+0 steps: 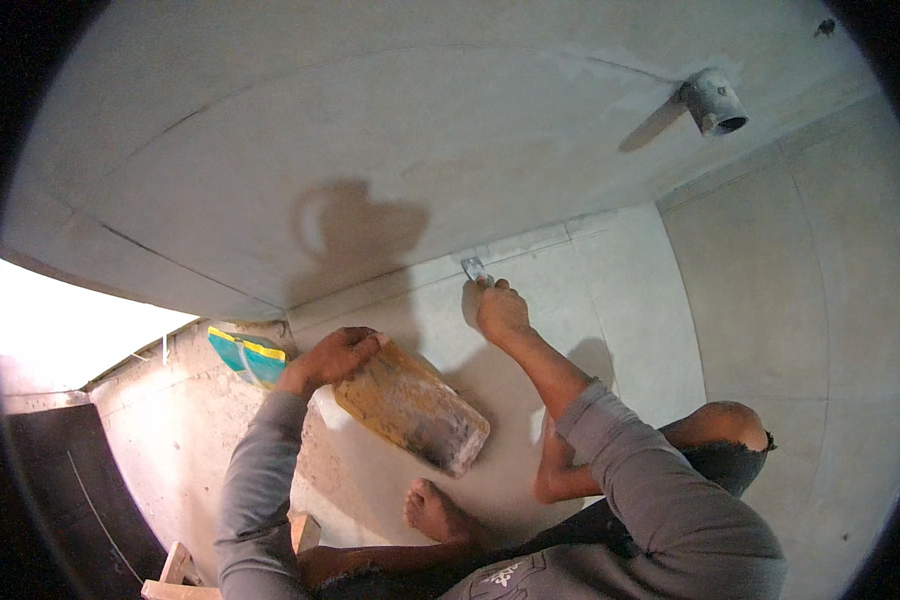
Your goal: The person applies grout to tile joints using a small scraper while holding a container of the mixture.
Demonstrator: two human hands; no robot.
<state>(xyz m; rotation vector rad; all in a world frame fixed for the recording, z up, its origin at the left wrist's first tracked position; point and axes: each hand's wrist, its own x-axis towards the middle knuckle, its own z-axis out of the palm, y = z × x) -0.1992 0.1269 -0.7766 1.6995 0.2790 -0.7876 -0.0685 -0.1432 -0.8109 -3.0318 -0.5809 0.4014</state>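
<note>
My left hand is closed on the upper edge of a worn yellow-brown plastic container. White and grey powdery smears cover it, and its lower end tilts toward my bare foot. My right hand grips a small putty knife, its pale, smeared blade touching the tiles near the seam where two light grey surfaces meet. Most of the handle is hidden in my fingers. What lies inside the container cannot be seen from here.
A grey pipe stub juts out at the upper right. Left of my left hand lies a teal and yellow bag. Pieces of wood and a dark panel are at the lower left, below a bright opening.
</note>
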